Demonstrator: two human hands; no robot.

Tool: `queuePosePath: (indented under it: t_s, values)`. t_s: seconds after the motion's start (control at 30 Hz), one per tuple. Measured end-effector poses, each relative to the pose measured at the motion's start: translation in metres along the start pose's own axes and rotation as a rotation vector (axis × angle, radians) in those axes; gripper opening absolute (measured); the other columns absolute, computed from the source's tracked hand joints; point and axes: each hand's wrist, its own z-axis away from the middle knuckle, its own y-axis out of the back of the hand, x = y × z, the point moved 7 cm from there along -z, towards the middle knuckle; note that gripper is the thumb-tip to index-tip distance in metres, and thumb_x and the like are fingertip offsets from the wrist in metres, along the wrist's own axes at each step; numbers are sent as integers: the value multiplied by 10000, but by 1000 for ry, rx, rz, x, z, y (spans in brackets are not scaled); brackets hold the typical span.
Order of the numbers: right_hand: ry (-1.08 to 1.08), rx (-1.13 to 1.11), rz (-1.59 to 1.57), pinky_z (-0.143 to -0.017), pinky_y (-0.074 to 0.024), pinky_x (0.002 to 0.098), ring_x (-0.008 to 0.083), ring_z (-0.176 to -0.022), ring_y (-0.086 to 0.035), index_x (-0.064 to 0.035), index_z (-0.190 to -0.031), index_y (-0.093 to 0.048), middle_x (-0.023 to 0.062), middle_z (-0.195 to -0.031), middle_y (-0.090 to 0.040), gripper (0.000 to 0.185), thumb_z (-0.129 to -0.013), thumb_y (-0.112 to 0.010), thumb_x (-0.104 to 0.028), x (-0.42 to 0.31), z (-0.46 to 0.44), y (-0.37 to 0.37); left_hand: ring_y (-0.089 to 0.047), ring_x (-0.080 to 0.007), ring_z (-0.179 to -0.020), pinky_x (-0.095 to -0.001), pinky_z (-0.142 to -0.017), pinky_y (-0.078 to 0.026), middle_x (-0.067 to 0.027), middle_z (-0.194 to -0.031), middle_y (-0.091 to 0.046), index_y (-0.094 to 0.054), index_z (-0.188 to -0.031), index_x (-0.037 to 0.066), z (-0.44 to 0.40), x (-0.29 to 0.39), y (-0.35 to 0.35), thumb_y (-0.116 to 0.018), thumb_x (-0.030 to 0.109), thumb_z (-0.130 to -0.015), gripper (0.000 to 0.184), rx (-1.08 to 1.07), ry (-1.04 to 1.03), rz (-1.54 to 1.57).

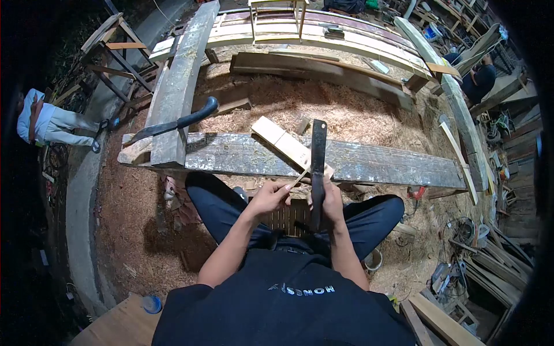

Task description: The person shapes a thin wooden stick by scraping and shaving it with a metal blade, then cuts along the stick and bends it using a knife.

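Note:
My left hand [268, 199] pinches a thin wooden stick [299, 178] whose far end meets the dark blade. Closed around a large dark knife [318, 147] is my right hand [331, 202]; the broad blade points away from me and has a hole near its end. Behind the blade, a pale wood block [278, 138] lies slantwise on the paint-spotted beam [381, 161]. To the left, a second big knife with a dark blue handle [198, 112] rests across the upright-running timber [180, 86]. Parts of my right fingers are hidden behind the knife.
Wood shavings [346, 115] cover the ground. A small wooden frame [277, 23] stands on the far planks. One person [57, 121] is at the left, another [480, 79] at the far right. Scrap wood [496, 271] is piled at the right.

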Motion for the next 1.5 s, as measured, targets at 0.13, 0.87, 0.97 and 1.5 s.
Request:
queuePosePath:
  t_s: [0.13,0.87,0.97,1.5]
  values:
    - [68,-20,126,-488,-423,233,92,-479,-499,27,-1108,-661,22,-596,-574,567,-1062,-319,-422,6,0,14,-434,-31,-493,-200,-447,-320,39,-669,-582,-650,-915,48,6,0,-3,-514,285,-1020,292,17,18,96]
    - [313,78,838,-643,-538,411,372,-718,-689,38,-935,-624,216,-762,-667,544,-832,-718,-488,-71,51,-31,-518,-53,-577,-210,-496,-408,-6,-727,-592,-609,-984,-19,71,82,-35,-521,81,-990,133,86,-171,95]
    - [371,28,975,-583,-528,432,393,-662,-673,25,-872,-606,208,-687,-645,592,-835,-675,-562,-76,52,-36,-548,-65,-687,-228,-581,-451,-15,-813,-602,-591,-955,-8,86,91,-36,-512,89,-996,132,163,-279,45]
    - [557,-79,1099,-417,-456,367,263,-419,-585,-44,-566,-500,128,-510,-552,674,-734,-723,-658,-78,95,-56,-632,-345,-944,-435,-820,-492,-155,-1032,-644,-617,-1094,59,128,38,-42,-595,197,-883,254,-52,-358,-1317]
